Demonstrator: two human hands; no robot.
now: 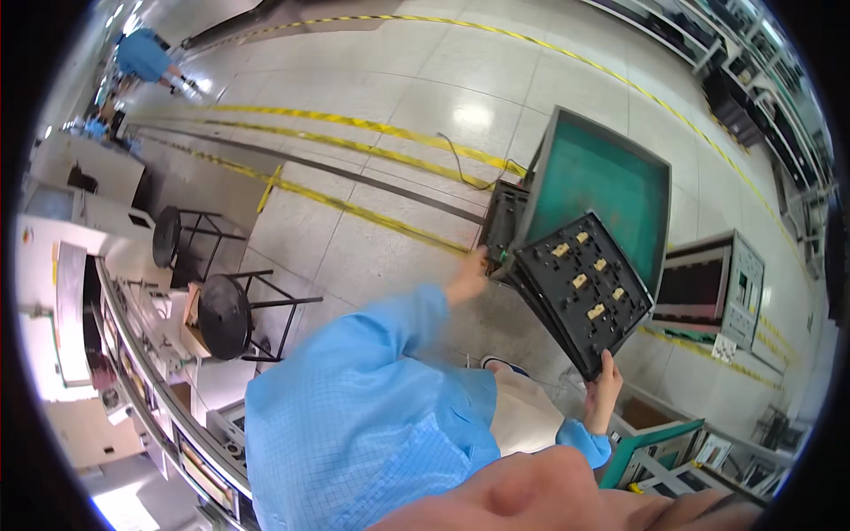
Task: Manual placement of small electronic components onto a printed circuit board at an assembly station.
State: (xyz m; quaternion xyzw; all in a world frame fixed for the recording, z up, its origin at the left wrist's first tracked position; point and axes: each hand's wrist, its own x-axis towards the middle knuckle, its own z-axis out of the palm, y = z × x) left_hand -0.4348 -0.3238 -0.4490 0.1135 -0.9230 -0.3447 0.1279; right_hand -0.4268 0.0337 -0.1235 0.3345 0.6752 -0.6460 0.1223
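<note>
My right hand (605,387) is closed on the near corner of a black fixture tray (580,350). Several small beige blocks (580,281) sit among dark posts on its top. Another dark tray edge (542,311) shows beneath it. The tray is tilted and overlaps the near side of a grey-rimmed cart top (666,221) with a green surface. My left hand (467,276) reaches out to the left of the tray, close to dark equipment (505,215) beside the cart. Motion blur and the viewing angle hide its fingers, so I cannot tell whether it grips anything.
Two round black stools (224,316) (166,236) stand left, near a curved-looking conveyor line (168,398). A cable (465,164) lies by the cart. On the right are a metal-framed unit (739,288) and green-framed parts (651,447). A person in blue (143,55) is far off.
</note>
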